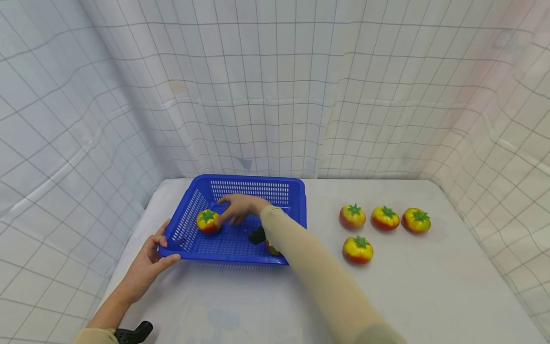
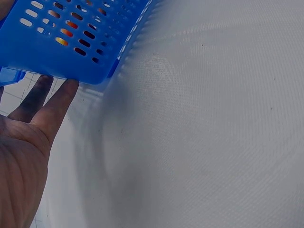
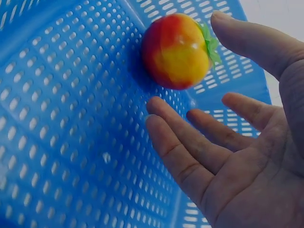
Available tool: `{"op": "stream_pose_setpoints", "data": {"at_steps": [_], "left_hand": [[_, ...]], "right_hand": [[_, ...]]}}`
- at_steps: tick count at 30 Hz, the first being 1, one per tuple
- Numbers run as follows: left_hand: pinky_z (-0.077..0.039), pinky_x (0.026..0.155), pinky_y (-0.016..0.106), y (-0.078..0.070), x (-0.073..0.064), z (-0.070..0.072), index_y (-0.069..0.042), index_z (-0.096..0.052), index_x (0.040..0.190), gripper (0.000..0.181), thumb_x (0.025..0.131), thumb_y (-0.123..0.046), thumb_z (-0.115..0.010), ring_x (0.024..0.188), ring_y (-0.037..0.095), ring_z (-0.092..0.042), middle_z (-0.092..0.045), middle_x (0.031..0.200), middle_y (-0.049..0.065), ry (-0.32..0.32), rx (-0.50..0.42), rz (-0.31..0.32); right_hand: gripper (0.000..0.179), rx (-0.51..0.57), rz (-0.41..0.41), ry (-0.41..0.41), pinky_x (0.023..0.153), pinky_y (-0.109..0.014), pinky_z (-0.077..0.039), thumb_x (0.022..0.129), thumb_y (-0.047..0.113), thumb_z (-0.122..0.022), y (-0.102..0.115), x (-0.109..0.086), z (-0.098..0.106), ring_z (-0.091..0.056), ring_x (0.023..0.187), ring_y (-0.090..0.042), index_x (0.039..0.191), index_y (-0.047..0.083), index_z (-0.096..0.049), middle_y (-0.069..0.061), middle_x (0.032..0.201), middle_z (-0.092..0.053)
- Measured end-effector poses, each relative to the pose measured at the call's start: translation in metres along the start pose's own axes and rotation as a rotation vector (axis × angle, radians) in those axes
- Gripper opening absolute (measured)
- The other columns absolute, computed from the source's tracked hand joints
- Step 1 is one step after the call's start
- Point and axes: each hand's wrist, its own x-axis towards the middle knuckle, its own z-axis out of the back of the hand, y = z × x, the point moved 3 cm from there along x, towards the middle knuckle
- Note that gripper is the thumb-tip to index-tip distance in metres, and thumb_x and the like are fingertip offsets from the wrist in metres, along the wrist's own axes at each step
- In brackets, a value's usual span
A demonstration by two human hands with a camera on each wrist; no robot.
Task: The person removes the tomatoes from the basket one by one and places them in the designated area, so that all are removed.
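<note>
A blue perforated basket (image 1: 240, 258) stands on the white table. At its front left corner my left hand (image 1: 146, 267) holds the rim, thumb along the front and fingers at the left side; the left wrist view shows two fingers against the basket (image 2: 90, 69). My right hand (image 1: 242, 206) is inside the basket, fingers spread and holding nothing. Just beyond its fingertips a red-and-yellow toy tomato (image 3: 178, 52) with green leaves lies near the left wall. Another tomato (image 1: 273, 249) in the front right part is mostly hidden by my right forearm.
To the basket's right, several more toy tomatoes (image 1: 385, 218) lie on the table (image 1: 412, 286), one of them (image 1: 358, 250) nearer the front. White grid-patterned curtains (image 1: 266, 95) enclose the table at the back and sides. My right forearm crosses the basket's front right rim.
</note>
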Motion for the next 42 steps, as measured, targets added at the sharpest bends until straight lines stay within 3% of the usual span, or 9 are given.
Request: {"op": "stream_pose_setpoints", "data": {"at_steps": [13,23,42], "left_hand": [[-0.048,0.091,0.012,0.000,0.001,0.001,-0.010,-0.035,0.115,0.034,0.101,-0.007,-0.065,0.145,0.062,-0.010,-0.001,0.173,-0.004,-0.005,0.027,0.006],[-0.047,0.091,0.012,0.001,0.002,0.001,-0.010,-0.034,0.115,0.035,0.100,-0.008,-0.066,0.145,0.062,-0.009,-0.001,0.173,-0.004,-0.009,0.033,0.007],[-0.047,0.091,0.012,0.002,0.000,0.000,-0.011,-0.035,0.115,0.035,0.100,-0.008,-0.067,0.146,0.061,-0.008,-0.002,0.173,-0.004,-0.015,0.037,0.014]], "right_hand": [[0.080,0.129,-0.083,-0.046,0.095,-0.049,-0.055,0.090,0.016,-0.080,0.001,0.009,-0.011,-0.067,0.109,-0.041,0.157,0.010,-0.036,-0.013,0.115,-0.066],[0.079,0.154,-0.099,-0.032,0.099,-0.049,-0.053,0.090,0.007,-0.079,-0.001,0.018,-0.019,-0.065,0.114,-0.043,0.157,0.015,-0.039,-0.016,0.131,-0.055],[0.075,0.099,-0.093,-0.046,0.092,-0.044,-0.056,0.086,0.008,-0.083,-0.003,0.027,-0.021,-0.068,0.100,-0.033,0.151,0.017,-0.047,-0.009,0.120,-0.058]]}}
